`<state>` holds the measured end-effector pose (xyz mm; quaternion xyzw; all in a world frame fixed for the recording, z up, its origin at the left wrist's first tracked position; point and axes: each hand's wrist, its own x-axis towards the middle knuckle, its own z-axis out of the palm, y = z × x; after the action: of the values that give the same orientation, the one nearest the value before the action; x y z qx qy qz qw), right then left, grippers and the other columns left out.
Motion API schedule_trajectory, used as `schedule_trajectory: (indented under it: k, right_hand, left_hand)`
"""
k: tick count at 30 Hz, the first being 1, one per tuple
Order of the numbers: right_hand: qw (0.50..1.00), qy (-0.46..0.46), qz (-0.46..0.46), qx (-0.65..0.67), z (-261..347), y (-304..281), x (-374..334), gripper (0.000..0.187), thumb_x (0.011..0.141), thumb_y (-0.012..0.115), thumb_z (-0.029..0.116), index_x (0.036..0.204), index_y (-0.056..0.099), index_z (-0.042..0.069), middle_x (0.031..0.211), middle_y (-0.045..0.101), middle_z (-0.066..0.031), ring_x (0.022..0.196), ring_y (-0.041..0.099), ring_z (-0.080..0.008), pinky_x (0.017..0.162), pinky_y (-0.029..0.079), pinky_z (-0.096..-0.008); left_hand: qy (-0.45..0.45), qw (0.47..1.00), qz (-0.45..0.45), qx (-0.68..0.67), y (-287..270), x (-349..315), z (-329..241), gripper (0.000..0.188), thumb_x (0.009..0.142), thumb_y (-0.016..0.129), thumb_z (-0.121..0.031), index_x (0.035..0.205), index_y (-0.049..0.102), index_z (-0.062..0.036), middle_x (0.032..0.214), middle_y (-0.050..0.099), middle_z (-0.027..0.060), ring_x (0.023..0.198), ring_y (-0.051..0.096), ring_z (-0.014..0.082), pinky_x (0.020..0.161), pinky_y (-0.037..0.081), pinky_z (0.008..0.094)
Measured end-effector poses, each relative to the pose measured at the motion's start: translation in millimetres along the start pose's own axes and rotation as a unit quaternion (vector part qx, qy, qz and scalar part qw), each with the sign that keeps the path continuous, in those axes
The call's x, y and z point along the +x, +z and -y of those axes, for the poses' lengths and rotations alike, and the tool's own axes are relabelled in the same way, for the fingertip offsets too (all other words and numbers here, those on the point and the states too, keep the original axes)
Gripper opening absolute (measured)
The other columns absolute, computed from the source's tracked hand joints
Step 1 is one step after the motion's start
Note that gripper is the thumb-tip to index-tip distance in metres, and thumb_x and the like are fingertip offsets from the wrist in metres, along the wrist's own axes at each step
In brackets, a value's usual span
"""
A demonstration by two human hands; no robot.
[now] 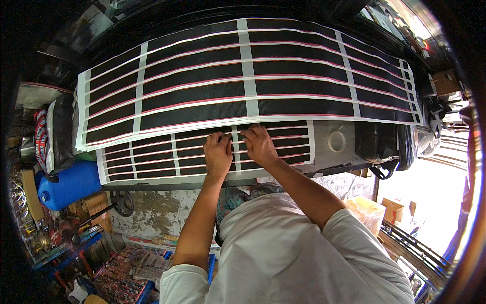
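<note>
My left hand (218,156) and my right hand (259,146) are close together over a long black panel sheet (191,161) with white and pink lines across it. A pale vertical strip (235,163) of that sheet runs between them. The fingers of both hands are bent and pressed together near the sheet's far side. Whatever they may be pinching is too small or hidden to make out. Just beyond my fingertips lies a larger stack of similar striped black sheets (197,109), its near edge overlapping the smaller sheet.
A roll of pale tape (330,138) lies on the grey tabletop (324,159) to the right, beside black plastic-wrapped bundles (374,139). A blue jug (73,187) stands at the left. Cardboard boxes (392,210) are at lower right, and a hand wheel (121,202) sits below the table's front edge.
</note>
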<state>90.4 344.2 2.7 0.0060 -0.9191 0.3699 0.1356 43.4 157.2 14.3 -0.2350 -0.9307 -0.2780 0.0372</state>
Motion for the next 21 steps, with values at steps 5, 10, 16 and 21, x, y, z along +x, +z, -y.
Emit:
schedule_trajectory:
  k: [5,10,16,21]
  right_hand:
    - [1.000,0.007,-0.010,-0.011,2.0,3.3,0.0,0.029,0.091,0.073,0.002,0.120,0.078,0.003,0.110,0.065,-0.0199,0.107,0.065,-0.0403,0.098,0.057,-0.0533]
    - [1.000,0.020,0.006,-0.007,-0.8,5.5,-1.4,0.029,0.093,0.073,0.002,0.121,0.078,0.004,0.110,0.065,-0.0202,0.108,0.065,-0.0404,0.100,0.056,-0.0544]
    - [1.000,0.021,0.008,0.000,-0.5,4.0,-1.3,0.028,0.094,0.072,0.002,0.121,0.078,0.003,0.113,0.064,-0.0204,0.111,0.064,-0.0416,0.101,0.056,-0.0555]
    - [1.000,0.017,-0.004,-0.001,3.7,1.8,0.3,0.027,0.093,0.072,0.001,0.120,0.074,0.002,0.116,0.063,-0.0220,0.113,0.064,-0.0439,0.101,0.055,-0.0572]
  left_hand:
    - [0.005,1.000,-0.020,-0.020,0.4,3.5,0.7,0.022,0.092,0.080,-0.005,0.113,0.081,-0.0036,0.111,0.067,0.0147,0.107,0.065,0.0378,0.090,0.055,0.0525]
    - [-0.020,0.999,0.005,-0.029,2.4,2.8,4.1,0.023,0.093,0.079,-0.006,0.116,0.082,-0.0072,0.114,0.067,0.0107,0.111,0.064,0.0326,0.096,0.051,0.0512]
    - [-0.018,1.000,0.007,-0.019,4.8,2.0,6.4,0.023,0.095,0.079,-0.008,0.117,0.083,-0.0095,0.114,0.067,0.0094,0.111,0.064,0.0318,0.097,0.051,0.0514]
    - [0.001,1.000,0.005,-0.029,4.3,4.2,3.8,0.024,0.094,0.077,-0.007,0.118,0.080,-0.0074,0.114,0.067,0.0107,0.113,0.064,0.0326,0.097,0.051,0.0513]
